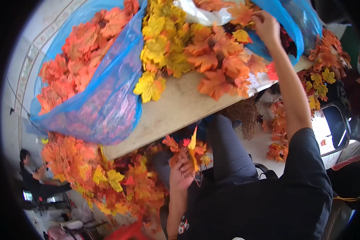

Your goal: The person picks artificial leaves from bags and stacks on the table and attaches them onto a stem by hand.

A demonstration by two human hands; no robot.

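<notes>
Wooden counter (176, 112) runs across my head view, loaded with fake autumn leaves: a blue bag (108, 104) of orange ones at one end, a loose heap of yellow leaves (160, 44) and orange leaves (216, 60) in the middle, and a second blue bag (288, 24) at the far end. My left hand (182, 174) sits low, near my lap, its grip closed around a small bunch (190, 150) of orange and yellow leaves on stems. My right hand (266, 26) is stretched up to the heap by the second bag, fingers curled on a leaf, though I cannot tell how firmly. Judging by it, the bunch is only partly gathered: few stems are in hand and the heaps are large. More leaves (104, 180) lie piled below the counter, and another person (32, 172) sits off to one side.
</notes>
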